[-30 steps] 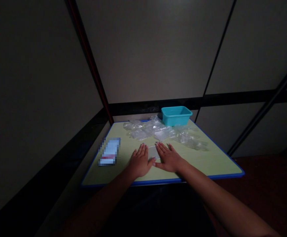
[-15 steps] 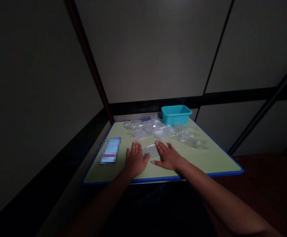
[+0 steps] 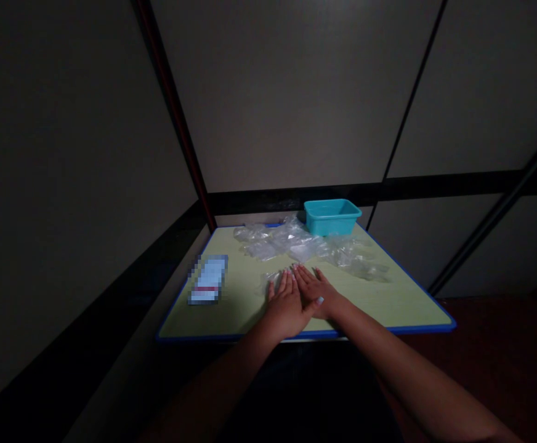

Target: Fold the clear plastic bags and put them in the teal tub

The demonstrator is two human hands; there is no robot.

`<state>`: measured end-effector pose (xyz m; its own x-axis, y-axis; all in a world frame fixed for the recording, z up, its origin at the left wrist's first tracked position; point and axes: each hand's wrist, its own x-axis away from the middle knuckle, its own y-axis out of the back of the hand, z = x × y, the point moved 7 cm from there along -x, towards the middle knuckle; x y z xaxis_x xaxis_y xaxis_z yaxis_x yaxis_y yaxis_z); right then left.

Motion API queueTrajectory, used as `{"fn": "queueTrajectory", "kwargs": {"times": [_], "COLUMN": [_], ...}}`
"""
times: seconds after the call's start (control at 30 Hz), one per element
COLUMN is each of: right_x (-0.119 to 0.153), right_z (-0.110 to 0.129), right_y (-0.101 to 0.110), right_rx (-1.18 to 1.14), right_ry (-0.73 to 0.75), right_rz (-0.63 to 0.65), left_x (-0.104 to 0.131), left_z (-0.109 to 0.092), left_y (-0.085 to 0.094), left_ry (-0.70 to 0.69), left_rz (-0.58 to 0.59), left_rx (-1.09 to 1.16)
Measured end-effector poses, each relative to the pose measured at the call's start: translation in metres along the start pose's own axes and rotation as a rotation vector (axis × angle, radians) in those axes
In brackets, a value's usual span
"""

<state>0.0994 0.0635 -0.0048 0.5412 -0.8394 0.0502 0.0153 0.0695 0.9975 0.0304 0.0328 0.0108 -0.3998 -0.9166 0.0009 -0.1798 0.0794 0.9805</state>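
A clear plastic bag (image 3: 268, 281) lies flat near the front of the table, mostly covered by my hands. My left hand (image 3: 287, 307) rests palm down on it with the fingers stretched out, its thumb crossing over the other hand. Beside and partly under it, my right hand (image 3: 317, 294) lies flat too, fingers extended toward the back. Beyond the fingertips several crumpled clear plastic bags (image 3: 303, 243) are spread over the table.
The pale yellow table (image 3: 236, 307) has a blue edge and stands against a panelled wall (image 3: 291, 111). At its back right sits a turquoise plastic basket (image 3: 331, 221). A blurred-out phone-like rectangle (image 3: 210, 277) lies at the left.
My left hand has slid right across the small bag, from lying apart to meeting and overlapping my right hand. The bag's left part now shows wrinkled. My right hand has hardly moved.
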Motion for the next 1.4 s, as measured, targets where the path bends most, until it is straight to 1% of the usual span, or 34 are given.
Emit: {"fn": "queueTrajectory", "kwargs": {"times": [0.13, 0.27, 0.4, 0.53, 0.7, 0.87, 1.23, 1.4], "right_x": [0.000, 0.001, 0.002, 0.001, 0.001, 0.001, 0.002, 0.001], "right_z": [0.000, 0.001, 0.003, 0.003, 0.001, 0.000, 0.003, 0.002], "right_y": [-0.001, 0.001, 0.004, 0.004, 0.003, 0.006, 0.007, 0.007], "right_rx": [0.013, -0.006, 0.002, 0.005, -0.032, -0.071, -0.048, -0.070], "right_ry": [0.012, -0.027, -0.048, -0.057, -0.066, -0.067, -0.064, -0.074], "right_rz": [0.004, 0.000, -0.012, -0.014, -0.008, -0.015, -0.007, -0.004], "left_x": [-0.006, -0.018, -0.026, -0.028, -0.025, -0.018, 0.001, 0.008], "left_z": [-0.004, 0.002, 0.010, 0.012, 0.019, 0.034, 0.066, 0.077], "left_y": [-0.002, -0.003, -0.008, -0.010, -0.008, -0.005, 0.000, 0.002], "left_ry": [0.007, 0.041, 0.087, 0.090, 0.103, 0.122, 0.157, 0.179], "left_rz": [-0.031, -0.057, -0.025, 0.004, 0.032, 0.008, -0.022, -0.036], "left_rx": [0.007, 0.021, 0.038, 0.034, 0.034, 0.007, -0.090, -0.107]}}
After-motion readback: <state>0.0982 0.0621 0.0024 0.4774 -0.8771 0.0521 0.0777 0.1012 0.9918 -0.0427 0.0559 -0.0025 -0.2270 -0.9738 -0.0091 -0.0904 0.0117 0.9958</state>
